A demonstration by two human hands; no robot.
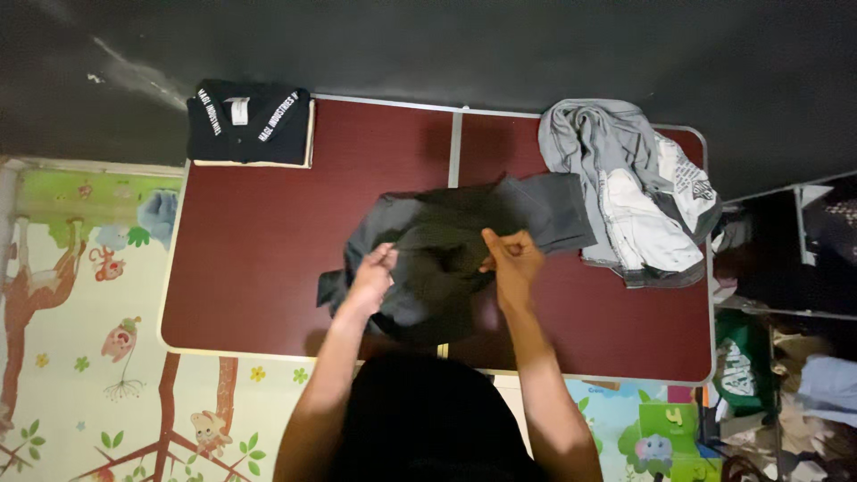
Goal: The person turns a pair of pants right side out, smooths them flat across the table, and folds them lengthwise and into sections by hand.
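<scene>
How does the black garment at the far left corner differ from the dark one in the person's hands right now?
The black garment is folded into a neat flat rectangle; the dark grey garment is rumpled and spread out. The black one lies untouched at the table's far left corner; the grey one sits mid-table, pinched by the left hand and the right hand. The black one shows white lettering; the grey one looks plain. Both rest on the red table.

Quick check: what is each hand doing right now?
Left hand: closed, pinching the dark grey garment.
Right hand: closed, gripping the same garment.
</scene>
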